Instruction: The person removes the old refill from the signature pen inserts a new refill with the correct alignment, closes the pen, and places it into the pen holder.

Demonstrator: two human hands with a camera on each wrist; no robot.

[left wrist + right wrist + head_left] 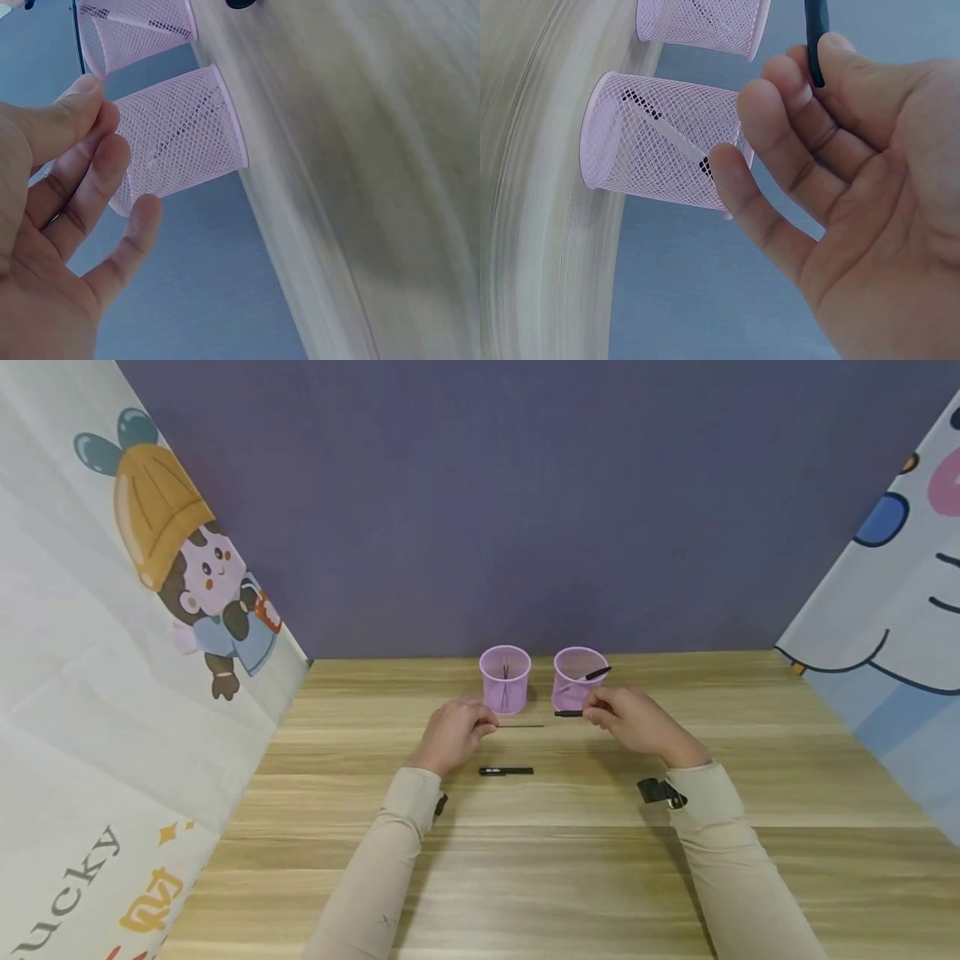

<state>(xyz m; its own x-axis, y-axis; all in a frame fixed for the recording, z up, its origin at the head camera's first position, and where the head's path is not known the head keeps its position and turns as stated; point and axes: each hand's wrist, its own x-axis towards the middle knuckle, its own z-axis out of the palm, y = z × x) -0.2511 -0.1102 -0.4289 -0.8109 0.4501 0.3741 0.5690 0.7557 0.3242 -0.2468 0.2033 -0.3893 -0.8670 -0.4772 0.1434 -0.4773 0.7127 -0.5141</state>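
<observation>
My left hand (455,735) pinches one end of a thin dark rod (522,726) between thumb and fingertips, and the rod points right. In the left wrist view the rod (78,37) rises from the fingertips. With my right hand (633,718) I pinch a black pen (568,714), its end pointing left; the right wrist view shows this dark pen (817,37) between thumb and forefinger. Both hands are in front of two pink mesh cups. Thin dark rods stand in the left cup (492,695). A pen with a black end (598,673) leans in the right cup (567,699).
Another black pen (517,771) lies on the wooden table (540,877), nearer than the hands. Behind the cups rises a dark purple-grey wall (525,510). Printed cartoon sheets flank the table at left (67,635) and right (885,610).
</observation>
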